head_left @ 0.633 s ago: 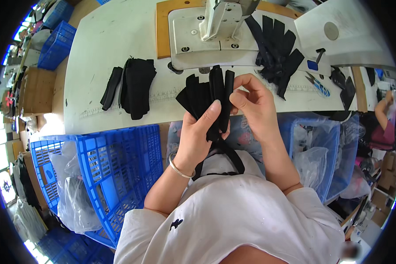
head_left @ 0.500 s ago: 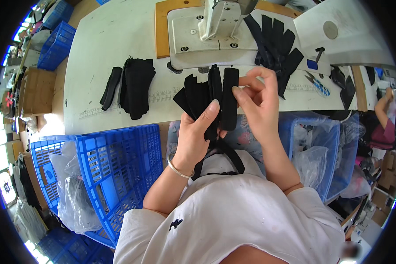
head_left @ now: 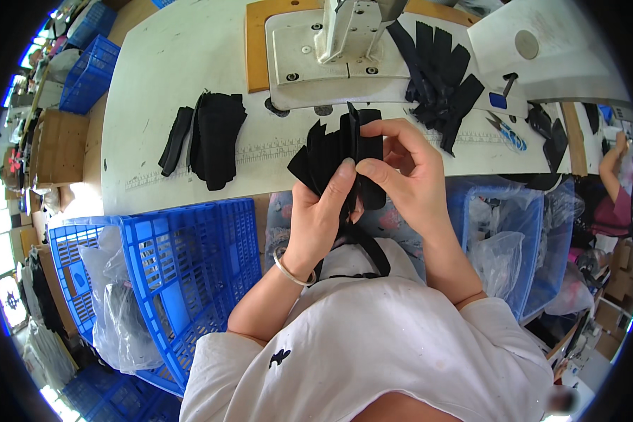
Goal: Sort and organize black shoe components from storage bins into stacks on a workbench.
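Observation:
A fanned bundle of black fabric strips (head_left: pixel 321 156) is gripped in my left hand (head_left: pixel 316 218), thumb across its front. My right hand (head_left: pixel 409 169) pinches one strip at the bundle's right side between thumb and forefinger. Its other fingers curl behind, beside a wide strip (head_left: pixel 373 197) that hangs at the right of the bundle. Both hands are just in front of the table's near edge, above my lap. On the table to the left lie a stack of black strips (head_left: pixel 218 141) and a narrower folded black piece (head_left: pixel 176 141).
A white machine (head_left: pixel 348 42) stands at the table's (head_left: pixel 162 70) far middle. Right of it lie more black strips (head_left: pixel 443 70) and blue-handled scissors (head_left: pixel 510 133). A blue crate (head_left: pixel 190 281) with plastic bags stands at left, a bag-lined blue bin (head_left: pixel 499 246) at right. A person's arm (head_left: pixel 612 165) shows far right.
My right hand has shifted slightly left, from the wide outer strip to another strip in the bundle. My left hand and the bundle have moved a little right.

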The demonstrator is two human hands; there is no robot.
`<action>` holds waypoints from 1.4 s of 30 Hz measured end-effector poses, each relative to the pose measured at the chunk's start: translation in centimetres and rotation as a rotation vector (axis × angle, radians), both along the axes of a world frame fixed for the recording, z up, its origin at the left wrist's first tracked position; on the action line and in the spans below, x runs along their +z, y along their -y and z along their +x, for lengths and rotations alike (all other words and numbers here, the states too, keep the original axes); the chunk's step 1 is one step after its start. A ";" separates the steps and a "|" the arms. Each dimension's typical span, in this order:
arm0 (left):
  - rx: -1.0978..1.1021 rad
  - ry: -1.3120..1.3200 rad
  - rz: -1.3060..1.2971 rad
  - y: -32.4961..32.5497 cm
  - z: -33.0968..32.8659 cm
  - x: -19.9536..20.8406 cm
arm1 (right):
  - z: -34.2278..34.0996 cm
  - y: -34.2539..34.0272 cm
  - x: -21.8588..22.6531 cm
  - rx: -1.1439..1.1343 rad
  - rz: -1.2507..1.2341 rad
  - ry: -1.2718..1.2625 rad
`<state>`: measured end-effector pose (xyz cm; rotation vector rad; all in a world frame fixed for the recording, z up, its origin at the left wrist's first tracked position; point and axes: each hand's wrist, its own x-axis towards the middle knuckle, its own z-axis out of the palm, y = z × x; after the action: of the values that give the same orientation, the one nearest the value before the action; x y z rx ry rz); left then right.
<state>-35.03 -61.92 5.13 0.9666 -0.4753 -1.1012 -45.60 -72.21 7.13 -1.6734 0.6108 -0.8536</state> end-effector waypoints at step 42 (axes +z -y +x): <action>0.108 0.131 0.017 0.2 -0.6 -0.6 | 0.4 -1.3 -0.1 -0.088 0.254 0.138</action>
<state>-35.66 -62.17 4.52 1.0717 -0.5139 -0.9502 -45.16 -70.87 7.04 -1.3555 0.6722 -0.9060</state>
